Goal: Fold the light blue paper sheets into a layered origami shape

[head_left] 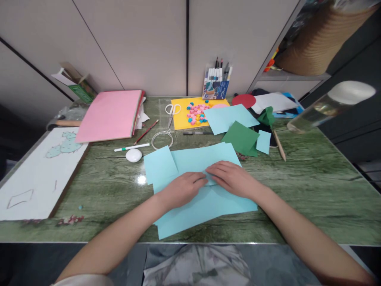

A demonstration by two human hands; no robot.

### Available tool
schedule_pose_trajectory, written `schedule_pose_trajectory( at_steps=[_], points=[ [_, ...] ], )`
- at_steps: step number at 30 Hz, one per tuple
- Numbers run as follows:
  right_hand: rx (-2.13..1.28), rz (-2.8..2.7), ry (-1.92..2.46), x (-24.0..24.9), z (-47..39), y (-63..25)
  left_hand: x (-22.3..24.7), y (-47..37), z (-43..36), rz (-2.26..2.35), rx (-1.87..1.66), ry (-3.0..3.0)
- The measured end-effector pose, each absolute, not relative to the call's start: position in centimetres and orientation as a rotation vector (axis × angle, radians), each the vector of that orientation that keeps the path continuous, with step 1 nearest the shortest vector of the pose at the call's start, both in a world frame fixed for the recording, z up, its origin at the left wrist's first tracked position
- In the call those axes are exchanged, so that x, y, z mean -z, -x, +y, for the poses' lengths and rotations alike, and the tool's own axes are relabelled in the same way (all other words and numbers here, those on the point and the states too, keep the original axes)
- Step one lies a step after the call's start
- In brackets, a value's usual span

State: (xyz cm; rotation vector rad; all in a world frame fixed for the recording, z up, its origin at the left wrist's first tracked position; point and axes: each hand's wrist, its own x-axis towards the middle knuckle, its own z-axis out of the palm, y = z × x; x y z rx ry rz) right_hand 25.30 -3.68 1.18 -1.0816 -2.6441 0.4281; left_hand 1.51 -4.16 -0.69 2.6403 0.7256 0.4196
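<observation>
Near the front edge of the green wood-patterned tabletop (312, 178), the left hand (182, 189) and right hand (230, 178), fingertips almost meeting, rest on overlapping light-blue paper sheets (202, 216), apparently pressing a fold (whether either pinches cannot be told), where further creasing would call for even pressure.

Marker box (216, 90), green carton (82, 93) — lettering illegible

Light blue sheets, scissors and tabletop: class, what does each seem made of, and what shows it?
Light blue sheets: matte, likely paper or thin card; flat with crisp edges.
Scissors: grey blades, probably metal; white handles, likely plastic.
Tabletop: glossy, reflecting a bright spot; streaked green, perhaps stone or a printed surface.
</observation>
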Motion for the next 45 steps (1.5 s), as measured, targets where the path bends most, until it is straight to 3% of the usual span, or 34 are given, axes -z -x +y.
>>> schedule_pose_trajectory(
  at_steps=[22, 38, 45],
  points=[
    [-0.798, -2.022, 1.293, -1.9, -4.7, -24.7, -1.6, -1.9, -3.1, 1.071, -0.811, -1.348],
    [-1.225, -1.978, 0.894, -3.2, -4.6, -25.4, -1.8, -1.7, -2.7, 1.1, -0.829, -0.924],
    [-1.423, -1.793, 1.17, -2.4, -4.5, -24.8, -1.5, -1.9, -2.9, 1.134, -0.894, -1.045]
  ],
)
